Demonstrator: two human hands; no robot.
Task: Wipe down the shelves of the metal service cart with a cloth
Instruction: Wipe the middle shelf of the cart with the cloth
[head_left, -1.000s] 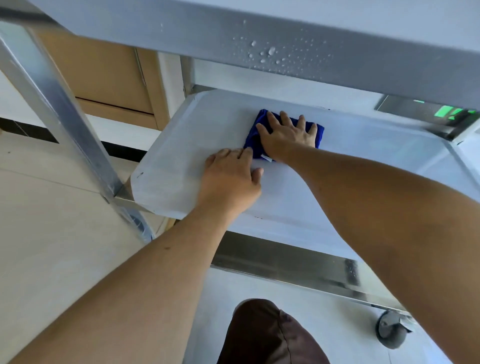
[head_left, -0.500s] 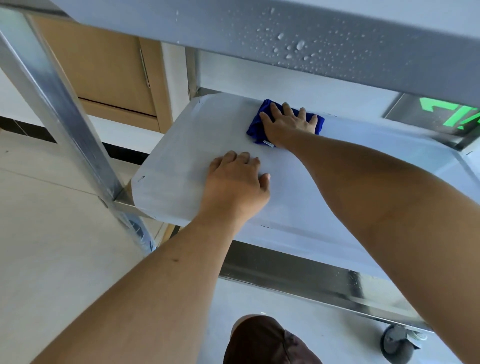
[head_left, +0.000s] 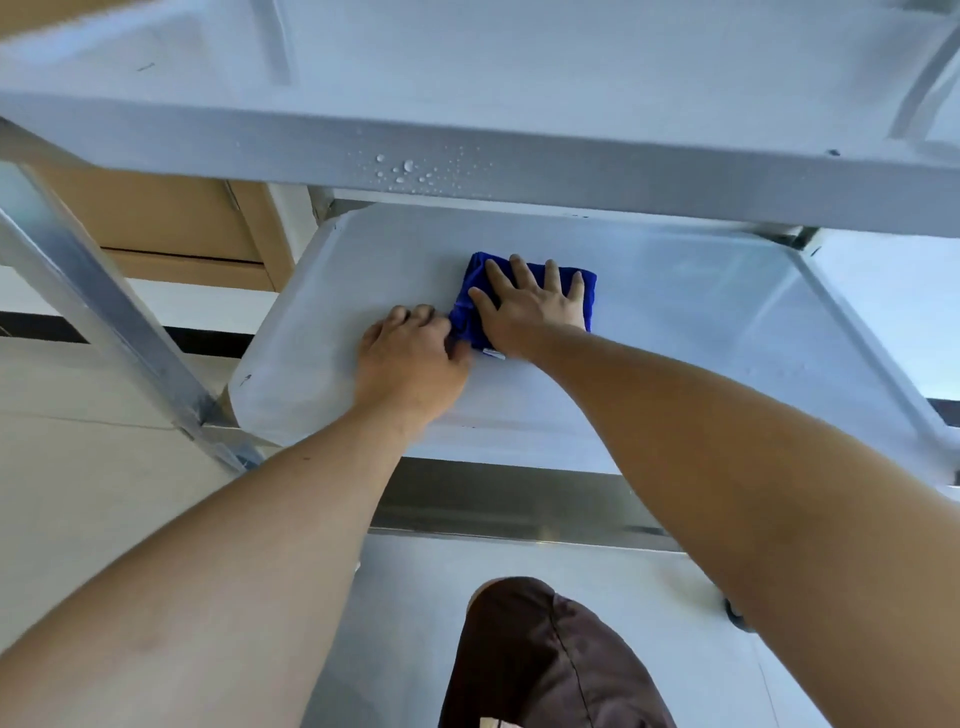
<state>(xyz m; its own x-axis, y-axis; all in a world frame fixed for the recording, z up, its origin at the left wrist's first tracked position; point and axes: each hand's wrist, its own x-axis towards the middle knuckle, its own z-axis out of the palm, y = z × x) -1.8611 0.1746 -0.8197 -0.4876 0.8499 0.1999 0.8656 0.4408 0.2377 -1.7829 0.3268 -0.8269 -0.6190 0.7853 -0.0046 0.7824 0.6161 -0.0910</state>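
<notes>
Head view, looking down under the cart's upper shelf (head_left: 519, 78) onto the middle shelf (head_left: 675, 332).

Blue cloth (head_left: 584, 291): folded, lying flat on the middle shelf, toward the far edge, about midway left to right. A small white tag sticks out at its near edge.

Right hand (head_left: 530, 306): palm down on top of the cloth, fingers straight and spread, pointing away. It presses the cloth against the shelf; nothing is gripped.

Left hand (head_left: 410, 358): on the shelf just left of the cloth, knuckles up, fingers curled. The fingertips meet the cloth's left edge, where the fabric is bunched, and appear to pinch that edge; the contact itself is partly hidden by the hand.

Both forearms reach in from the near side across the shelf's near rim.

Water droplets (head_left: 410, 169) bead on the front lip of the upper shelf, above the hands. A slanted metal cart leg (head_left: 98, 301) stands at the left. Lower shelf (head_left: 519, 566) is visible below the arms. A knee in dark brown fabric (head_left: 545, 660) shows at the near bottom edge. Wooden cabinet (head_left: 171, 218) beyond the cart at far left.
</notes>
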